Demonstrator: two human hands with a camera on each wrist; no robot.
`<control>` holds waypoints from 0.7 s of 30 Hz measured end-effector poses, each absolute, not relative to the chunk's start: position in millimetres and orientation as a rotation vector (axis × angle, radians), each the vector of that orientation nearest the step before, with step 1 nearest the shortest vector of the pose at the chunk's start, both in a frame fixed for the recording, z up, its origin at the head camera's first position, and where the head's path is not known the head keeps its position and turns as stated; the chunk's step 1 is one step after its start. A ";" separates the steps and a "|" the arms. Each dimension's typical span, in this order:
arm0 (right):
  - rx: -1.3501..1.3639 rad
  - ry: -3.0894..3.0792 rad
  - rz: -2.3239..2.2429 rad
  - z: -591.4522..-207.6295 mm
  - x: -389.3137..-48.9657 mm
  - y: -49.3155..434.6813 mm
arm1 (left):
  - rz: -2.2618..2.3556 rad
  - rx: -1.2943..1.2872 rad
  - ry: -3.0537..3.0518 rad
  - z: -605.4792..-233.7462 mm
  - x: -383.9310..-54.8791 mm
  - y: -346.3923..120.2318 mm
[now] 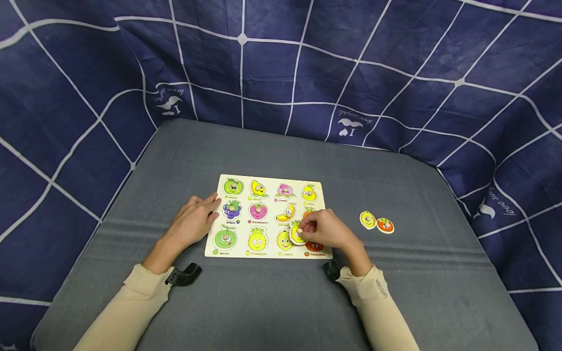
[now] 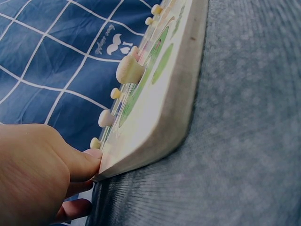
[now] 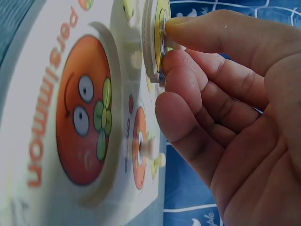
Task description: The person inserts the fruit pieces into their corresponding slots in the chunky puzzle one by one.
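My right hand (image 1: 327,228) pinches the peg of a yellow pineapple puzzle piece (image 1: 296,234) between thumb and fingers. The piece is over the lower right of a wooden fruit peg board (image 1: 270,243), overlapping the printed lemon (image 1: 284,240). Seen from the right wrist, the piece (image 3: 151,42) stands off the board, near the bare persimmon recess (image 3: 84,113). My left hand (image 1: 190,222) rests its fingertips at the board's left edge; its thumb (image 2: 87,162) touches the edge beside the pegs.
To the right of the board lie a yellow lemon piece (image 1: 367,220) and an orange persimmon piece (image 1: 385,225), side by side on the grey cloth (image 1: 272,302). Other pegged pieces, such as the melon (image 1: 225,239), sit in the board. A blue checked curtain (image 1: 272,63) surrounds the table.
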State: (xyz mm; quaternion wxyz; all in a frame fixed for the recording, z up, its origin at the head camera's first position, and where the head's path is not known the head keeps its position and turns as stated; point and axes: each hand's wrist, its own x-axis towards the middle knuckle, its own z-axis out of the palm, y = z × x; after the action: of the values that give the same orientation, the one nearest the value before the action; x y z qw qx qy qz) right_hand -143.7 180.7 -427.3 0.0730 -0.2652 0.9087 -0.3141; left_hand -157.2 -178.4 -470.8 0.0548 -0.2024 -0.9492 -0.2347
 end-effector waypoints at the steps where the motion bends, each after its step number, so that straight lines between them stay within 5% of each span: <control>1: -0.804 2.721 -0.948 -427.7 -143.8 179.7 | -0.712 -0.615 -2.883 -470.8 -157.2 -178.5; 21: -0.874 2.662 -0.946 -428.3 -147.7 159.2 | -0.713 -0.597 -2.903 -469.9 -157.0 -178.1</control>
State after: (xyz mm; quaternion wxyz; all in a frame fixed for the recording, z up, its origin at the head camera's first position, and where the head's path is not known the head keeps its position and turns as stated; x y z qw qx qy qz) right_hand -147.7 159.2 -428.3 0.0920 -0.2944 0.8963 -0.3185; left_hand -157.0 -178.1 -469.9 0.0467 -0.1958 -0.9513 -0.2335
